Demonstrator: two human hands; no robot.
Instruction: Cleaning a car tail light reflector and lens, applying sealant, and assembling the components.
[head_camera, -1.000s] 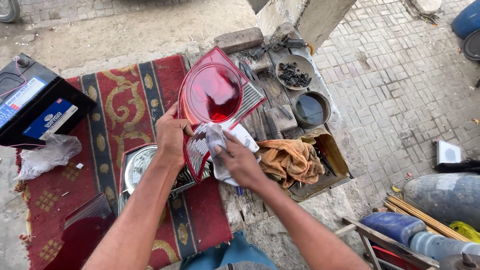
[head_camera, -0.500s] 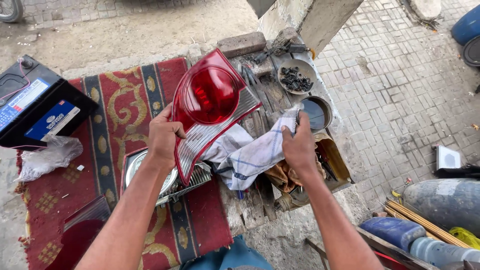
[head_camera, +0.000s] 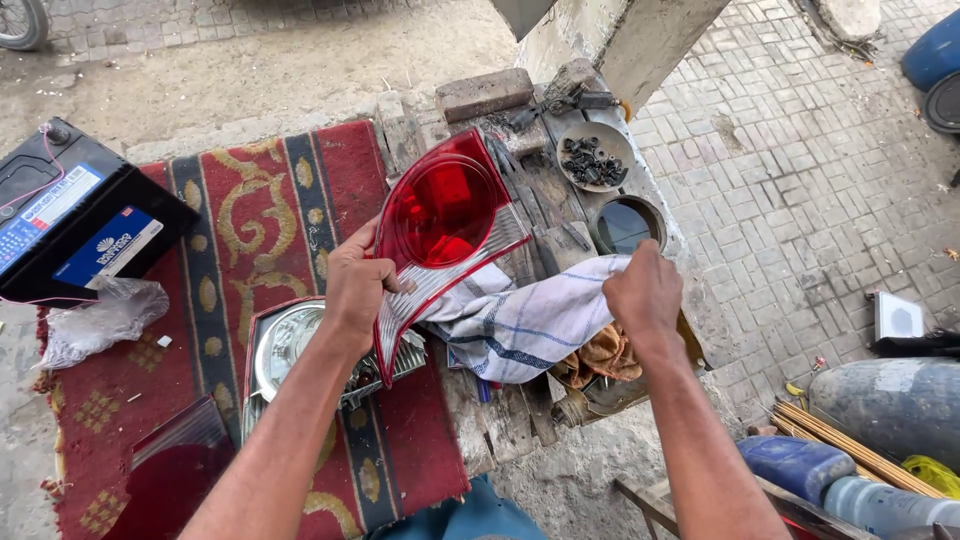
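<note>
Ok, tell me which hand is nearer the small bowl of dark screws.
Right. The right hand grips the striped cloth just below the bowl of screws; the left hand holds the red tail light, further off to the left.

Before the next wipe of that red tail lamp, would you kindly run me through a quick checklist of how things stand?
1. Left hand grips the red tail lamp at its edge: ok.
2. Right hand holds the striped cloth: ok.
3. Cloth in contact with the lamp: ok, it reaches the lower edge.
4. Lamp lens free of cracks: cannot tell.
5. Lamp clear of the headlight lying on the rug: cannot tell, they overlap in view.
6. Bowl of small parts away from the hands: ok.
</note>
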